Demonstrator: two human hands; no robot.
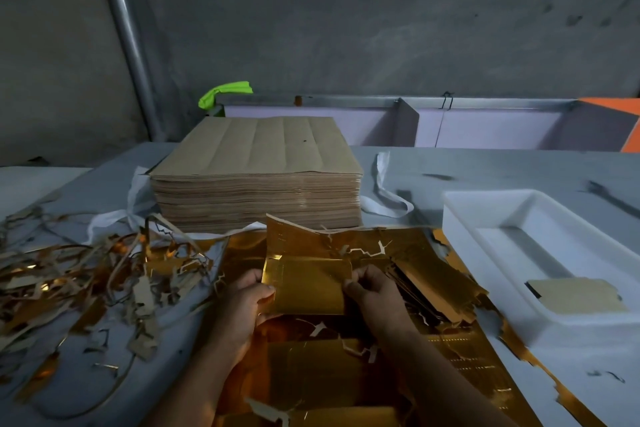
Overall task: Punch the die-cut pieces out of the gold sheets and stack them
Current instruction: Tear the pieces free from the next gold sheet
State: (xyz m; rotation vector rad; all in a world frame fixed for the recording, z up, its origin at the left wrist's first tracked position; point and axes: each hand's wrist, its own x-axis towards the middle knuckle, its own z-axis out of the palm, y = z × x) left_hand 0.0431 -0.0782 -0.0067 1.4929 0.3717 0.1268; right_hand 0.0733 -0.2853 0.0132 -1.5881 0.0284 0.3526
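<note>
While the left hand (242, 303) grips one edge of a shiny gold rectangular die-cut piece (308, 288), the right hand (375, 289) pinches the opposite edge (above the torn gold foil sheet (311, 367)); a pile of punched gold pieces (440, 291) lies just right.

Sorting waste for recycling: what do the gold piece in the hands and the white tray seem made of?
Gold piece: likely card with a mirror-like foil face; it glints, and nearby scraps show brown backs. White tray: probably foam or moulded plastic, matte, thick rounded walls.
</note>
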